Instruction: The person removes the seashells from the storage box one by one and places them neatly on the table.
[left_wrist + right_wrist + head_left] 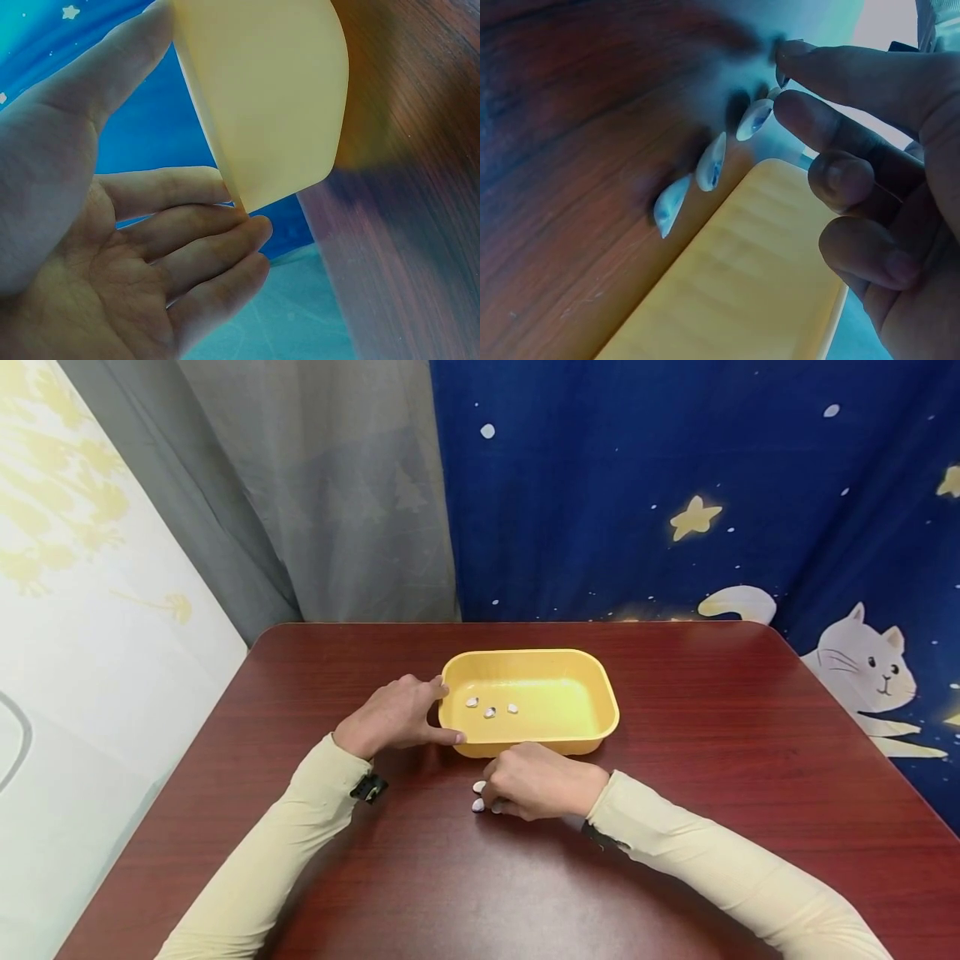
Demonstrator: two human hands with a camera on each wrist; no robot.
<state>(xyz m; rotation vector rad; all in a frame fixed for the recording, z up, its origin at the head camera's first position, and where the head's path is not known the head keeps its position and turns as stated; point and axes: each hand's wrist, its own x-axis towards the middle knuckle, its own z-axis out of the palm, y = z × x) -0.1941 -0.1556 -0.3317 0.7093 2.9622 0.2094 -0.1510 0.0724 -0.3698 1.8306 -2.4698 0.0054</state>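
Left hand (397,714) splayed at the left edge of the tub (562,703), the crowding right hand (536,781), grip unclear, may scatter shells (711,161).

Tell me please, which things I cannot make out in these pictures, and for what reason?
Head view: how many white pieces lie on the table; the right hand covers part of the group.
Head view: fine markings on the three pieces in the yellow tray; too small.
Right wrist view: whether the right hand grips the farthest piece; the hand mostly hides it.
Left wrist view: the tray's inside; its outer wall blocks it.
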